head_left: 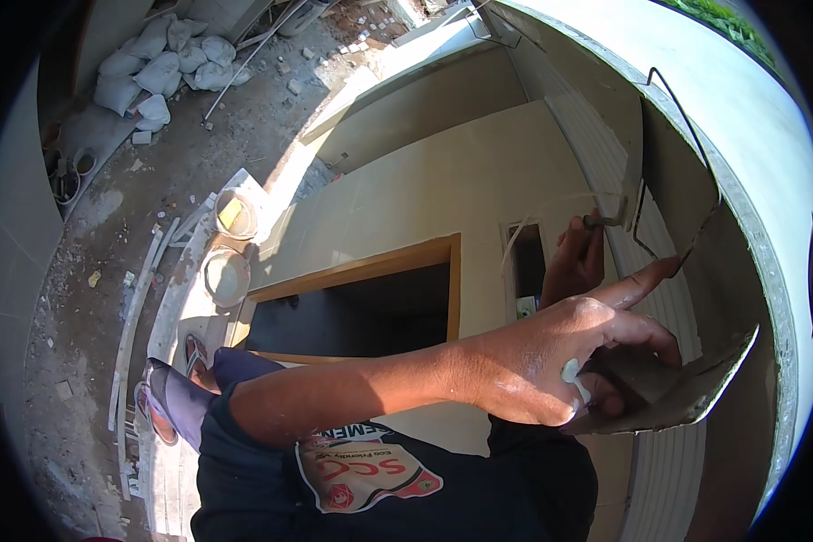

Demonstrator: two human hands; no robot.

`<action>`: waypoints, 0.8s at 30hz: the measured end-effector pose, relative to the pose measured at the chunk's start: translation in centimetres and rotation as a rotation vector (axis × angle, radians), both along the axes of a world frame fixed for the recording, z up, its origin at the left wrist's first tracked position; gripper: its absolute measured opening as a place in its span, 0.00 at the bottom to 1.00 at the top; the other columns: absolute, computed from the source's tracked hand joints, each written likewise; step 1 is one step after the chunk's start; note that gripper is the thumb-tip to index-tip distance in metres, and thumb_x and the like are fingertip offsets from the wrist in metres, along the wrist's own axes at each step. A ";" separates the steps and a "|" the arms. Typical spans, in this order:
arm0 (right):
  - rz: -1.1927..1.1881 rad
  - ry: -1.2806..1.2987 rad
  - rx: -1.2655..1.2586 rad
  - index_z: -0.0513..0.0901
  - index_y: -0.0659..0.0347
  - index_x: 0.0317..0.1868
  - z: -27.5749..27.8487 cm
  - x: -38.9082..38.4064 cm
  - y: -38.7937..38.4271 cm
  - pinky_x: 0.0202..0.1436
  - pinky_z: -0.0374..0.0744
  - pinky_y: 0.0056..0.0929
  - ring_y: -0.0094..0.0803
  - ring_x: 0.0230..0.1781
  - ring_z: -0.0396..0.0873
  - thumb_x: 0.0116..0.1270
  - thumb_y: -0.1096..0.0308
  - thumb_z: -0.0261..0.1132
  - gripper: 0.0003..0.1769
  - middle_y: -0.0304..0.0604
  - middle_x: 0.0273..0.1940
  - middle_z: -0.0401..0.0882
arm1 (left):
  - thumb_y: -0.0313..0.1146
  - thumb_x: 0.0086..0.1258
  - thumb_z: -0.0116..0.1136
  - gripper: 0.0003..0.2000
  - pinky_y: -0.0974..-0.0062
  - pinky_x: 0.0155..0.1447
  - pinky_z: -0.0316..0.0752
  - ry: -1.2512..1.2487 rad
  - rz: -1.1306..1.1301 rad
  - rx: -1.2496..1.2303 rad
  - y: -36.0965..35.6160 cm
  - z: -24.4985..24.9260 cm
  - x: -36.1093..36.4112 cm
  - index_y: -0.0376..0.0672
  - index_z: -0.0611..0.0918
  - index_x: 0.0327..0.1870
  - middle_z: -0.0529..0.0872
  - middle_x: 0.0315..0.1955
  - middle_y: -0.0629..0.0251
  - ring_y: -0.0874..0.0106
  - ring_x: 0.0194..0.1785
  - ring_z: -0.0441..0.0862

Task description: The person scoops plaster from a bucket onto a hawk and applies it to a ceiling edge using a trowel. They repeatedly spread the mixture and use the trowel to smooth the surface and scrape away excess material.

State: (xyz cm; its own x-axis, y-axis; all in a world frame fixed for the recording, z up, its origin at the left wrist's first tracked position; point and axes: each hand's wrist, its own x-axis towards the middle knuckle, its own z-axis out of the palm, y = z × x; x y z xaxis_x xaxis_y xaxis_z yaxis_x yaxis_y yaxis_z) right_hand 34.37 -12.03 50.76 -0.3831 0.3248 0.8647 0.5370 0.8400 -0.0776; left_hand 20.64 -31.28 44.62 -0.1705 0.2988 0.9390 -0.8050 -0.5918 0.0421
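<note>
Trowel (621,213) is showing right of centre, upper half! Sweeping from the left: pale sacks (161,72) are slumping at upper left, two buckets (226,280) are sitting left of centre, and a wooden frame (454,298) is standing mid-frame. Now the left hand (560,352) is gripping a grey plate (686,393) at lower right, index finger pointing out; just above, the right hand (580,262) is clasping the trowel's handle. A bent rod (719,191) is hanging near that fingertip.

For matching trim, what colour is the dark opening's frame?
The frame is orange-brown; see the head view.
</note>
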 end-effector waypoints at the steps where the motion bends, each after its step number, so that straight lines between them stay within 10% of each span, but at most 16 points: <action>1: 0.005 -0.003 0.003 0.81 0.63 0.57 -0.5 0.1 -0.7 0.29 0.69 0.18 0.16 0.25 0.68 0.68 0.65 0.66 0.19 0.31 0.24 0.74 | 0.11 0.49 0.53 0.27 0.69 0.70 0.65 -0.013 -0.005 -0.002 0.0 0.1 -0.1 0.35 0.78 0.55 0.41 0.75 0.43 0.49 0.77 0.51; 4: -0.043 -0.096 0.055 0.81 0.63 0.57 -0.9 -0.6 -0.5 0.28 0.69 0.18 0.16 0.25 0.68 0.68 0.65 0.65 0.19 0.30 0.24 0.73 | 0.12 0.49 0.54 0.27 0.68 0.72 0.61 0.045 0.016 0.011 -0.4 0.0 -1.1 0.36 0.78 0.56 0.41 0.76 0.44 0.53 0.78 0.50; 6: -0.062 -0.151 0.069 0.80 0.64 0.58 -0.2 -1.8 0.9 0.28 0.69 0.18 0.16 0.24 0.67 0.69 0.64 0.65 0.20 0.30 0.24 0.73 | 0.09 0.51 0.49 0.31 0.78 0.52 0.79 0.079 -0.020 -0.038 -0.4 0.4 -1.0 0.36 0.76 0.62 0.39 0.77 0.54 0.62 0.74 0.59; 13: 0.047 -0.037 -0.055 0.79 0.65 0.58 0.6 -2.4 -0.2 0.27 0.67 0.18 0.17 0.23 0.66 0.70 0.63 0.64 0.21 0.31 0.23 0.72 | 0.09 0.52 0.50 0.29 0.79 0.50 0.79 0.113 0.182 -0.052 -0.4 0.6 -0.9 0.35 0.77 0.60 0.39 0.77 0.54 0.61 0.72 0.63; 16: 0.101 0.071 -0.164 0.80 0.66 0.57 -0.7 -2.1 -1.7 0.28 0.69 0.20 0.18 0.23 0.67 0.69 0.62 0.65 0.21 0.32 0.23 0.72 | 0.09 0.51 0.49 0.27 0.79 0.49 0.79 0.074 -0.082 -0.096 -0.7 0.4 -0.6 0.34 0.79 0.57 0.41 0.77 0.54 0.61 0.71 0.64; 18: 0.144 0.119 -0.268 0.80 0.66 0.56 -0.8 -2.0 -1.1 0.29 0.70 0.21 0.19 0.24 0.67 0.69 0.62 0.66 0.20 0.34 0.24 0.73 | 0.09 0.51 0.48 0.26 0.79 0.49 0.79 0.064 0.219 -0.065 -0.3 0.4 -0.2 0.33 0.80 0.55 0.43 0.77 0.53 0.60 0.71 0.65; 24: -0.085 -0.261 0.284 0.82 0.66 0.49 0.0 -5.0 8.4 0.32 0.76 0.30 0.29 0.28 0.79 0.66 0.65 0.67 0.16 0.46 0.31 0.81 | 0.08 0.51 0.47 0.26 0.78 0.51 0.79 0.025 0.020 -0.073 -0.8 0.5 -0.6 0.32 0.79 0.55 0.44 0.76 0.53 0.59 0.70 0.66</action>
